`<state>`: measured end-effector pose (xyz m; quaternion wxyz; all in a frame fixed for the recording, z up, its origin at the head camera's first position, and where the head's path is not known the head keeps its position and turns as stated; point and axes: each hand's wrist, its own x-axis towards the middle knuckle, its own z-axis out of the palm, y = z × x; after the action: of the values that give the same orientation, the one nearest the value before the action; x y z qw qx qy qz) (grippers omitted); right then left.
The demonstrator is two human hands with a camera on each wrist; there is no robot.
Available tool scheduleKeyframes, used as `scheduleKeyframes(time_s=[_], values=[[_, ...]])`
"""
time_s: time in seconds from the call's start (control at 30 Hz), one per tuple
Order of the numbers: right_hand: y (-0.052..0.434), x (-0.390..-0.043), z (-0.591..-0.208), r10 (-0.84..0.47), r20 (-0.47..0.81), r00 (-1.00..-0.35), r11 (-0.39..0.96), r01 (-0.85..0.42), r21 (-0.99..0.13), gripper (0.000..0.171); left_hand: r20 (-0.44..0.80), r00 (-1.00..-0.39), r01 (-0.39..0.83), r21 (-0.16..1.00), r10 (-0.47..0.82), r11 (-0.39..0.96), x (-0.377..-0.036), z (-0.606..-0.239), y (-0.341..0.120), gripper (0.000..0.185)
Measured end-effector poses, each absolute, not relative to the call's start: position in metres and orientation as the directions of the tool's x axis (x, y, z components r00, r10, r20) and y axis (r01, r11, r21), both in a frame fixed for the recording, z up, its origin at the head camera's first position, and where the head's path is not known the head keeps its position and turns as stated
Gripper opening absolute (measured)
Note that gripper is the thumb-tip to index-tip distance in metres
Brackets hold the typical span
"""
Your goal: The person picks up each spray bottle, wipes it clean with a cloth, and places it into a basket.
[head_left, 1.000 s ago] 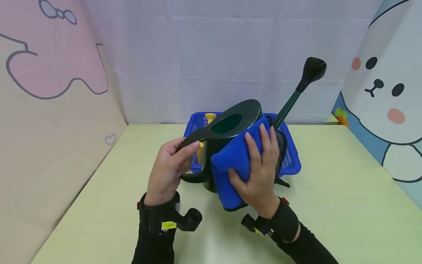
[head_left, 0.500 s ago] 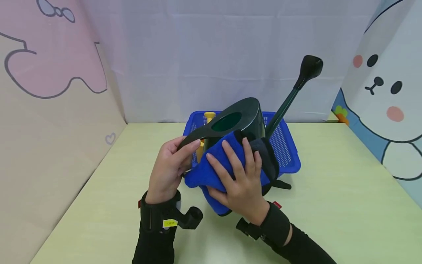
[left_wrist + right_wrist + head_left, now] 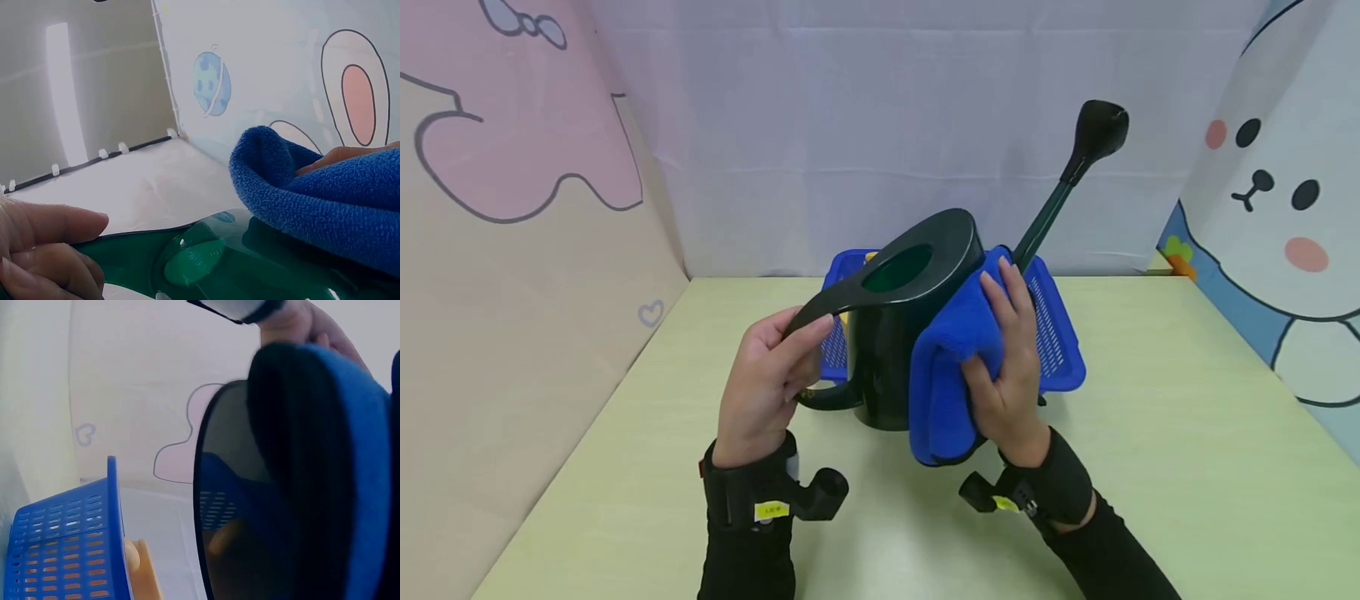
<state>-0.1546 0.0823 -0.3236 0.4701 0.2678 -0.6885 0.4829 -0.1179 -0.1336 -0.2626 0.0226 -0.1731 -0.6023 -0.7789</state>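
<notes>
A dark green watering can [image 3: 887, 358] is held tilted over the table, its long spout rising to the right and ending in a black sprinkler head [image 3: 1101, 132]. My left hand [image 3: 767, 383] grips its handle, thumb on top and fingers curled beneath. My right hand [image 3: 1011, 367] holds a folded blue cloth [image 3: 951, 392] against the can's right side, near the base of the spout. In the left wrist view the plush cloth [image 3: 312, 200] overlaps the glossy green can [image 3: 206, 262]. The right wrist view shows the cloth's dark edge [image 3: 306, 475] up close.
Behind the can stands a blue plastic basket [image 3: 1060, 350] with perforated walls; yellow items [image 3: 144, 569] show beside its wall in the right wrist view. A pale yellow-green table [image 3: 625, 467] runs back to a white curtain [image 3: 880, 125]. Cartoon-printed panels flank both sides.
The right hand swept the cloth left and down across the can's front, then back right and up to the spout side. The left hand and can shifted slightly left.
</notes>
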Motion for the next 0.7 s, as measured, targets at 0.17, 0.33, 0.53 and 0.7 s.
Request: scheduleKeyframes(time_s=[0.17,0.33,0.53,0.7], values=[[0.087,-0.158,-0.322,0.107,0.881,-0.461,0.331,-0.819,-0.469,0.055,0.3,-0.937,0.242,0.927,0.18,-0.285,-0.117,-0.262,-0.133,0.013],[0.081,-0.154,-0.325,0.122,0.884,-0.452,0.406,-0.79,-0.46,0.061,0.285,-0.944,0.232,0.931,0.167,-0.281,-0.118,-0.262,-0.132,0.014],[0.07,-0.144,-0.329,0.1,0.917,-0.386,0.534,-0.757,-0.376,0.062,0.267,-0.95,0.215,0.935,0.161,-0.282,-0.12,-0.262,-0.128,0.016],[0.06,-0.137,-0.336,0.034,0.957,-0.289,0.637,-0.731,-0.243,0.061,0.252,-0.953,0.199,0.939,0.167,-0.28,-0.121,-0.263,-0.123,0.015]])
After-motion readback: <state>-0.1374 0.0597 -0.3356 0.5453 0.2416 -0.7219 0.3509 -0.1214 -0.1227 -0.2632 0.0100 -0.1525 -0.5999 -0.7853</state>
